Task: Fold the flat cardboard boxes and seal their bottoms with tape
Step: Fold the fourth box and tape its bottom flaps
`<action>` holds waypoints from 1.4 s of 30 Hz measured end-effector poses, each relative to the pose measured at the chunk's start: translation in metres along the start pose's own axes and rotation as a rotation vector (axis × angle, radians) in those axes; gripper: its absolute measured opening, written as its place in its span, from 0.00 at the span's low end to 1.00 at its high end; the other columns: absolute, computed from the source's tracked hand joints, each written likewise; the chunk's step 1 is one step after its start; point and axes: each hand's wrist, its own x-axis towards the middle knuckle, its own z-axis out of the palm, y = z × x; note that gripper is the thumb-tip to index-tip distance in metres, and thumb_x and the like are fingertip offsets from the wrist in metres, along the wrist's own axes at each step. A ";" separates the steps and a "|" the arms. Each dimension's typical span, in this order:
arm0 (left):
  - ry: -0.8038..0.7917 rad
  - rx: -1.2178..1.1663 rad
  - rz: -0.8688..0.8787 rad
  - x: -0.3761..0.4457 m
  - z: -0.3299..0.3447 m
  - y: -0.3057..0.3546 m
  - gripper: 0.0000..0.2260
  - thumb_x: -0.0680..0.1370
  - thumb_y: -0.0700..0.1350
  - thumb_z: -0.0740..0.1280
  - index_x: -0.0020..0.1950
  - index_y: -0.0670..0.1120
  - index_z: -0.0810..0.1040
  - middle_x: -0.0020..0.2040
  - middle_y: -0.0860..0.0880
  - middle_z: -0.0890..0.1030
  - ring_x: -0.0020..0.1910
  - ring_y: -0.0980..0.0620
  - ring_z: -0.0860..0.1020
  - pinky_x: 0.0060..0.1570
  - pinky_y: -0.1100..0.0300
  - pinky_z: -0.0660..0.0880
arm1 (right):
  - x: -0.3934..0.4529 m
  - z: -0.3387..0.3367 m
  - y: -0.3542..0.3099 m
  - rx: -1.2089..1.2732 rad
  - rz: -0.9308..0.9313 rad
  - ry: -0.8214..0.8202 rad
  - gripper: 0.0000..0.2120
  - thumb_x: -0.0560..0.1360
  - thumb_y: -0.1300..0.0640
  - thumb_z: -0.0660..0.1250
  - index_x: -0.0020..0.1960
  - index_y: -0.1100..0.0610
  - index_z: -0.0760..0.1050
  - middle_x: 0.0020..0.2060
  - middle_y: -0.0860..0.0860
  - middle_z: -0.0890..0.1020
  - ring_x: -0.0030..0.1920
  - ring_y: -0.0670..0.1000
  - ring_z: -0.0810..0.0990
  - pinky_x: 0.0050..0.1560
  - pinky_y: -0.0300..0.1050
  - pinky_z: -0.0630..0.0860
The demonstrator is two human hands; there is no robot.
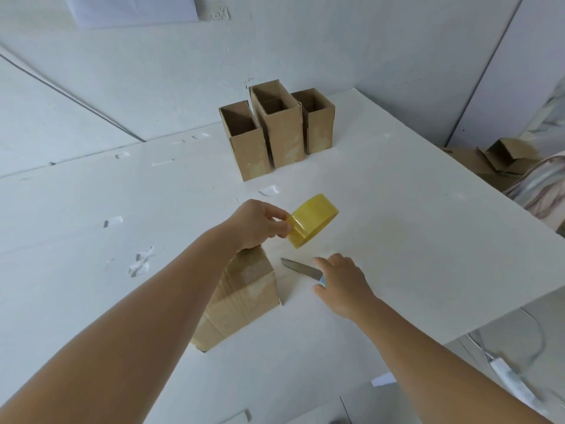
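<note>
Head view: left hand [256, 223] pinches the light, stiff tape [312, 220] rim above the box [241, 298]; right hand [342, 283], spread, touches the knife [301, 268] beside it.

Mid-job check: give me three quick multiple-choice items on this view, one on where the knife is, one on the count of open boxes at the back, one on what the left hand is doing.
1. Where does the knife lie?
A. on the table, right of the near box
B. inside a back box
C. on the floor

2. How many open boxes stand upright at the back?
A. two
B. three
C. five

3. What is the left hand doing?
A. resting flat on the table
B. gripping the knife
C. holding the yellow tape roll

Answers:
1. A, the blade lies on the table beside the near box, at the right hand.
2. B, three open boxes stand side by side.
3. C, its fingers pinch the tape roll above the table.
</note>
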 end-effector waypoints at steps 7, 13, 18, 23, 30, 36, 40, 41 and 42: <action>0.013 -0.010 0.001 0.000 0.003 -0.002 0.05 0.74 0.43 0.72 0.49 0.49 0.84 0.35 0.54 0.82 0.34 0.61 0.75 0.36 0.70 0.69 | -0.006 0.005 0.003 -0.028 0.041 -0.008 0.06 0.79 0.60 0.55 0.49 0.55 0.71 0.43 0.51 0.68 0.47 0.55 0.72 0.40 0.41 0.65; 0.014 -0.015 0.018 -0.002 0.003 -0.001 0.05 0.73 0.43 0.72 0.48 0.50 0.84 0.36 0.53 0.83 0.36 0.59 0.76 0.40 0.67 0.71 | -0.033 -0.031 -0.001 0.100 0.017 0.101 0.08 0.77 0.54 0.57 0.46 0.56 0.72 0.38 0.51 0.72 0.39 0.55 0.73 0.37 0.46 0.69; 0.035 -0.001 0.041 -0.005 0.003 0.000 0.05 0.73 0.43 0.71 0.47 0.50 0.84 0.34 0.53 0.81 0.33 0.58 0.73 0.38 0.66 0.71 | -0.065 -0.067 -0.010 0.113 0.009 0.158 0.07 0.75 0.53 0.60 0.41 0.54 0.71 0.28 0.51 0.72 0.32 0.55 0.70 0.33 0.48 0.69; 0.037 0.010 0.061 -0.007 0.004 0.002 0.06 0.73 0.42 0.71 0.47 0.51 0.85 0.34 0.53 0.80 0.33 0.57 0.72 0.38 0.66 0.70 | -0.079 -0.087 -0.026 0.060 -0.017 0.242 0.06 0.77 0.53 0.57 0.45 0.53 0.72 0.28 0.52 0.73 0.33 0.58 0.73 0.32 0.49 0.69; 0.029 0.020 0.095 -0.007 0.004 0.001 0.06 0.73 0.44 0.72 0.48 0.52 0.84 0.37 0.52 0.81 0.36 0.57 0.74 0.41 0.64 0.72 | -0.071 -0.100 -0.060 -0.172 -0.043 0.182 0.06 0.80 0.56 0.55 0.44 0.52 0.63 0.29 0.46 0.64 0.29 0.49 0.65 0.26 0.39 0.54; 0.023 -0.002 0.118 -0.006 0.003 -0.003 0.05 0.73 0.43 0.72 0.47 0.52 0.85 0.33 0.56 0.80 0.32 0.59 0.72 0.39 0.65 0.70 | -0.065 -0.111 -0.085 -0.260 -0.028 0.119 0.06 0.77 0.64 0.57 0.45 0.54 0.65 0.32 0.49 0.65 0.38 0.52 0.70 0.39 0.43 0.66; 0.046 -0.145 0.124 -0.007 0.003 -0.001 0.06 0.74 0.43 0.72 0.50 0.47 0.84 0.35 0.54 0.81 0.30 0.62 0.72 0.35 0.72 0.70 | -0.056 -0.082 -0.091 -0.315 -0.076 -0.056 0.08 0.77 0.64 0.58 0.55 0.58 0.72 0.49 0.54 0.78 0.50 0.54 0.78 0.44 0.44 0.69; 0.050 -0.162 0.126 -0.007 0.001 0.000 0.06 0.74 0.42 0.72 0.50 0.47 0.85 0.35 0.53 0.81 0.30 0.62 0.71 0.33 0.74 0.69 | -0.051 -0.073 -0.086 -0.295 -0.063 -0.084 0.09 0.77 0.64 0.59 0.55 0.59 0.72 0.51 0.54 0.79 0.51 0.54 0.79 0.44 0.43 0.68; 0.060 -0.174 0.120 -0.006 -0.001 0.000 0.06 0.74 0.42 0.72 0.50 0.47 0.85 0.35 0.53 0.80 0.30 0.61 0.71 0.32 0.74 0.69 | -0.045 -0.065 -0.079 -0.269 -0.040 -0.077 0.08 0.77 0.64 0.59 0.55 0.58 0.72 0.52 0.53 0.79 0.52 0.54 0.79 0.43 0.43 0.67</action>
